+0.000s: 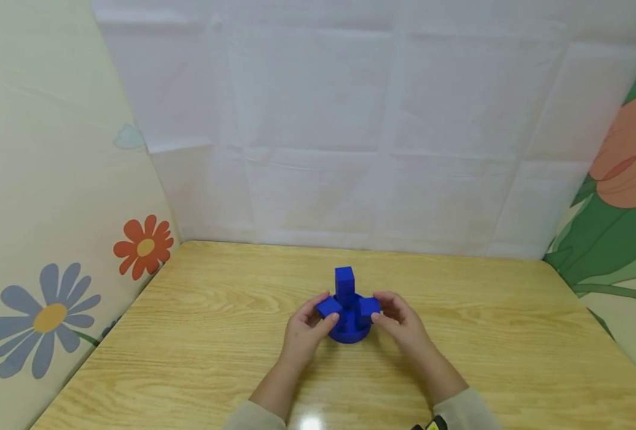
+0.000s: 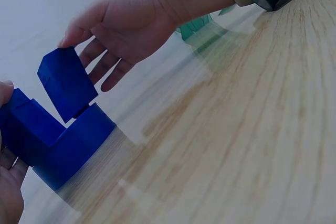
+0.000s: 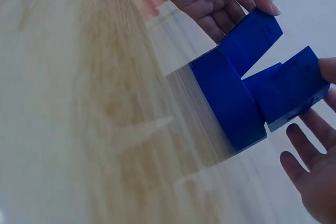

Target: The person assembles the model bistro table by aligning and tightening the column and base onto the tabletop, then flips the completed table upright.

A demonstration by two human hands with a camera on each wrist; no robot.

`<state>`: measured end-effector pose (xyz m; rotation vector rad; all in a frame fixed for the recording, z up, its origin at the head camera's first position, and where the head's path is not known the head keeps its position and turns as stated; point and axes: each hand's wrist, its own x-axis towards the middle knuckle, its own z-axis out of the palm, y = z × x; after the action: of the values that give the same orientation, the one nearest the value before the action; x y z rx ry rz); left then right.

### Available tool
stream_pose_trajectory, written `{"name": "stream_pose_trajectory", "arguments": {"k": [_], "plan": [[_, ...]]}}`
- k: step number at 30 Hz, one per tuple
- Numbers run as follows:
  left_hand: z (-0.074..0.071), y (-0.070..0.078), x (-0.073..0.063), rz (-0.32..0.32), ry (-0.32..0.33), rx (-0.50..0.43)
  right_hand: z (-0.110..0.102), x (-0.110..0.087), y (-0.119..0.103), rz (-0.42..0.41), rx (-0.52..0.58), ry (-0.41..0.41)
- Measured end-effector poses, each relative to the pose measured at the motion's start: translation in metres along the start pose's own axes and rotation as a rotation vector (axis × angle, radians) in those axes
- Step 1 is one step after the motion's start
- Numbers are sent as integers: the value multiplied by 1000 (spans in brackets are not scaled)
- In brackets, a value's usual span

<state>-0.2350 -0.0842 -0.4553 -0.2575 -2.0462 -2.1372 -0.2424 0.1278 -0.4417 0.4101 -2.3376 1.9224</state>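
A round blue base (image 1: 349, 338) sits on the table with three blue rectangular blocks standing up from it. My left hand (image 1: 303, 334) pinches the left block (image 1: 329, 307) near its top, between thumb and fingers. That block leans outward in the head view. On the other side, my right hand (image 1: 409, 331) holds the right block (image 1: 369, 309) by its upper end; in the left wrist view this block (image 2: 68, 82) tilts at the base's rim. The tallest-looking back block (image 1: 344, 283) stands untouched. The blocks' lower ends are partly hidden inside the base.
The wood-grain table (image 1: 215, 310) extends around the base. A white creased cloth (image 1: 318, 119) hangs along its back edge. Flower-patterned walls (image 1: 49, 179) flank both sides. A dark device (image 1: 436, 423) sits at the right wrist.
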Motion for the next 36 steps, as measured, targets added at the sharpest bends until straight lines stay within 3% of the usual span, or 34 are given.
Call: {"name": "stream_pose_trajectory", "arguments": {"k": [4,9,13,19,28,36], "plan": [[0,1,-1,10,4,2,2,0,-2,36,-53,22],[0,1,-1,17,6,11,3,-1,0,-17,-66,35],[0,1,0,-3,13,14,4,0,-2,-9,-101,43],[1,2,-1,-23,11,17,10,3,-9,26,-136,2],[1,0,0,-21,8,-4,17,11,-9,5,-144,-45],[2,0,0,-25,7,5,17,18,-4,40,-83,-82]]}}
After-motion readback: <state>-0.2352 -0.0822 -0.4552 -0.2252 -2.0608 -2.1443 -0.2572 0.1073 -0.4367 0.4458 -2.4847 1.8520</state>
